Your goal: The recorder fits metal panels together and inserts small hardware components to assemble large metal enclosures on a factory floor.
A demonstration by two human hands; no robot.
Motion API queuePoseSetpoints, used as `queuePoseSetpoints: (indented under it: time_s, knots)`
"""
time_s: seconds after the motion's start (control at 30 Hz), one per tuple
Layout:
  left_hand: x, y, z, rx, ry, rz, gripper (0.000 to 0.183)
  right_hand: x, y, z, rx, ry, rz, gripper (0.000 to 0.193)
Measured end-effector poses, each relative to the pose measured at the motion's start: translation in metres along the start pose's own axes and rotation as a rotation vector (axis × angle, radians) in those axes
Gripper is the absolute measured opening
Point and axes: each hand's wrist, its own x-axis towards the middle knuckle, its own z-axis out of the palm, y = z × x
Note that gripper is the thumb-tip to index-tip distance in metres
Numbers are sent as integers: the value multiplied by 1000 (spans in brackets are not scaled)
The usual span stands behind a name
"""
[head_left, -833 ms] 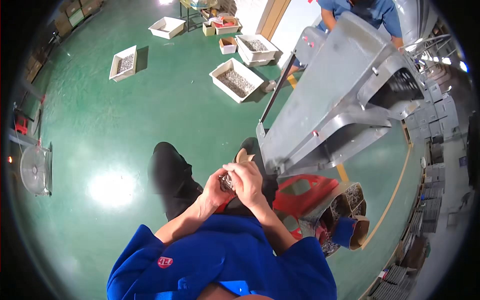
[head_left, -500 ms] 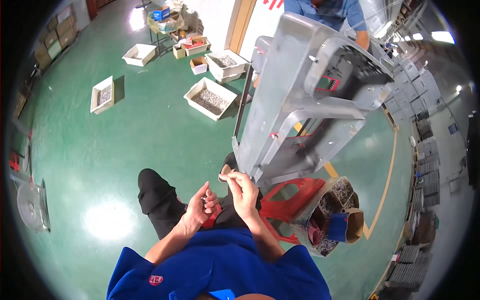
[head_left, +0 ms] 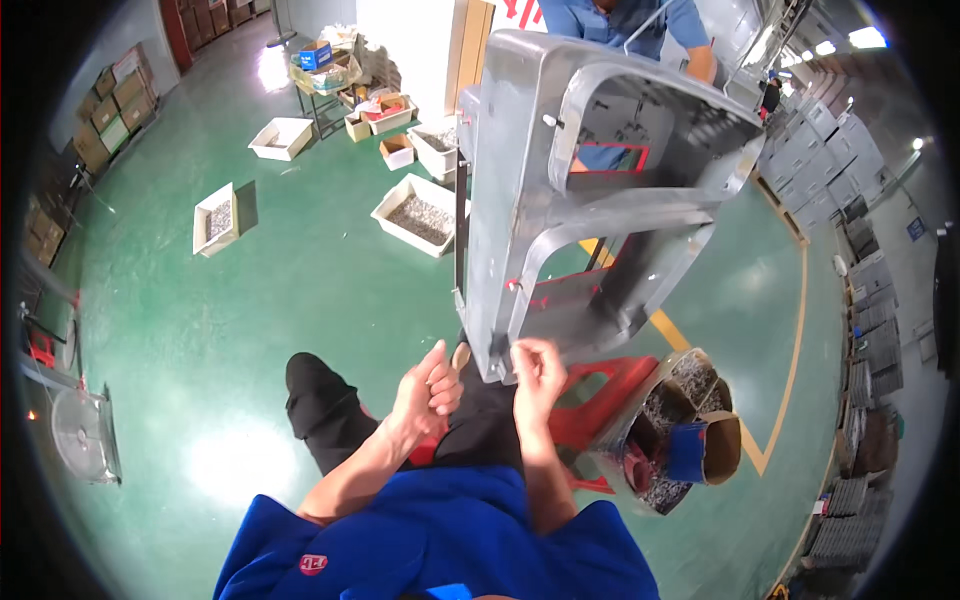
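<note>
A large grey sheet-metal housing (head_left: 500, 180) with two big cut-outs stands tilted in front of me. Small fasteners show along its face, one white-tipped and one with red near the lower opening. My right hand (head_left: 538, 380) is at the housing's lower corner, thumb and fingers pinched together; whatever is between them is too small to name. Just left of that corner, my left hand (head_left: 428, 390) is closed, fingers curled and thumb up, its contents hidden. To the right, a divided bin (head_left: 650, 440) holds small metal pieces, with a blue-sided cardboard box (head_left: 722, 450) on it.
A red plastic stool (head_left: 610, 390) stands under the bin's side. White trays (head_left: 412, 240) of small parts lie on the green floor ahead. Behind the housing is a person in a blue shirt (head_left: 640, 25). A round fan (head_left: 85, 435) stands at far left; stacked panels line the right.
My right hand has moved right, away from my left, to the housing's lower corner. My left hand has risen slightly and its fingers are curled tighter. The housing appears more upright and farther left.
</note>
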Motion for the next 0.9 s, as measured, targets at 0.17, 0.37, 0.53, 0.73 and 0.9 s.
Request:
queuePoseSetpoints:
  time_s: [0.17, 0.37, 0.53, 0.73, 0.9]
  knots:
    - [11, -9, 40, 162, 27, -18, 52, 24, -1, -8, 320, 91, 178, 6]
    - [21, -16, 37, 218, 20, -44, 49, 24, 14, 7, 517, 45, 348, 6]
    - [22, -12, 36, 260, 71, -25, 48, 13, 19, 20, 567, 58, 421, 2]
    - [16, -4, 26, 140, 7, -46, 50, 17, 12, 31, 636, 13, 400, 4]
    - [5, -7, 27, 108, 45, -18, 47, 25, -1, 30, 535, 29, 483, 4]
